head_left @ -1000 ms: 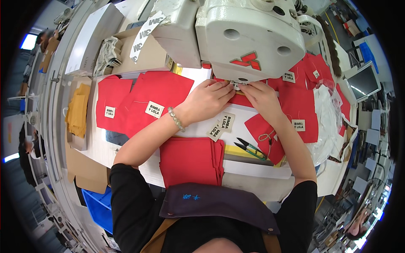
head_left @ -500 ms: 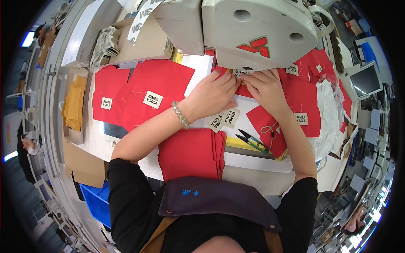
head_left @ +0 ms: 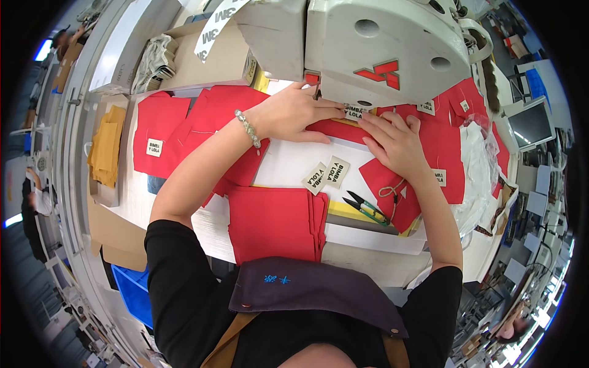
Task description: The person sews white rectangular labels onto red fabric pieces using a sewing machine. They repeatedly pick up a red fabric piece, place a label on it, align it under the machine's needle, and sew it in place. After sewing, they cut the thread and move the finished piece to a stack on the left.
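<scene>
Under the sewing machine head (head_left: 386,52), a pale label (head_left: 354,113) with dark print lies on a red fabric piece (head_left: 339,129). My left hand (head_left: 296,115) rests at the label's left side, fingers stretched toward it and thumb apart. To the right of the label, my right hand (head_left: 396,140) lies on the red fabric with its fingers extended. The needle is hidden by the machine head. Two loose labels (head_left: 337,172) overlap on the white work surface nearer to me. Green-handled thread snips (head_left: 367,208) lie beside a small red piece with a cord (head_left: 392,195).
A stack of red fabric pieces (head_left: 273,224) sits in front of me. More labelled red pieces (head_left: 161,126) spread to the left, by an open box of yellow pieces (head_left: 105,150). Clear plastic wrapping (head_left: 475,175) lies on the right. A cardboard box (head_left: 211,64) stands at the back left.
My left hand has drawn back to the left and flattened. My right hand's fingers have shifted lower, and more of the label shows. My left forearm now covers the label on a left-hand red piece.
</scene>
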A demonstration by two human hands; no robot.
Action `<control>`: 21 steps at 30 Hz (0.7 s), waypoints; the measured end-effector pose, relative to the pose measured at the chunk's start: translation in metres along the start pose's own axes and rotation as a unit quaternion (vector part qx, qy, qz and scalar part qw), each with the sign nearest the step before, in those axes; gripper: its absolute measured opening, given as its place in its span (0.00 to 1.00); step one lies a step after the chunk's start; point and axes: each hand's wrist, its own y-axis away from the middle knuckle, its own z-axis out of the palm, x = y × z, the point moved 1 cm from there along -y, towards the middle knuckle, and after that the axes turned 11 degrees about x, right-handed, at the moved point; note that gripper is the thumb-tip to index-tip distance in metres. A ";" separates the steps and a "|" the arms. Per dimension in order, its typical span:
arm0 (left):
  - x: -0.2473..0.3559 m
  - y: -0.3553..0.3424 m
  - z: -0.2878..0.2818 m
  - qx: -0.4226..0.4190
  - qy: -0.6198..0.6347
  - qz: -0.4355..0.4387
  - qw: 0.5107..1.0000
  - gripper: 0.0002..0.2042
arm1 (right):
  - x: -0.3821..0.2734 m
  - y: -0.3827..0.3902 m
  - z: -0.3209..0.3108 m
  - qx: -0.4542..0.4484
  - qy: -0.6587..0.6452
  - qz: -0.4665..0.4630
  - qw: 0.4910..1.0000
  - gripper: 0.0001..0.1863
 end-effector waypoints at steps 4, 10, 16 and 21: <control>0.005 -0.002 0.001 -0.047 -0.037 -0.028 0.998 0.21 | -0.006 -0.007 0.002 0.002 0.020 0.000 1.000 0.13; 0.012 0.021 0.013 0.069 -0.065 0.008 0.995 0.24 | -0.009 -0.006 0.008 0.020 0.059 -0.017 0.998 0.13; 0.013 0.042 0.015 0.084 -0.138 -0.053 0.986 0.26 | -0.008 -0.008 0.011 0.016 0.085 -0.025 0.996 0.11; 0.017 0.043 0.018 0.103 -0.157 -0.054 0.981 0.25 | -0.012 -0.003 0.013 0.013 0.052 0.010 0.998 0.15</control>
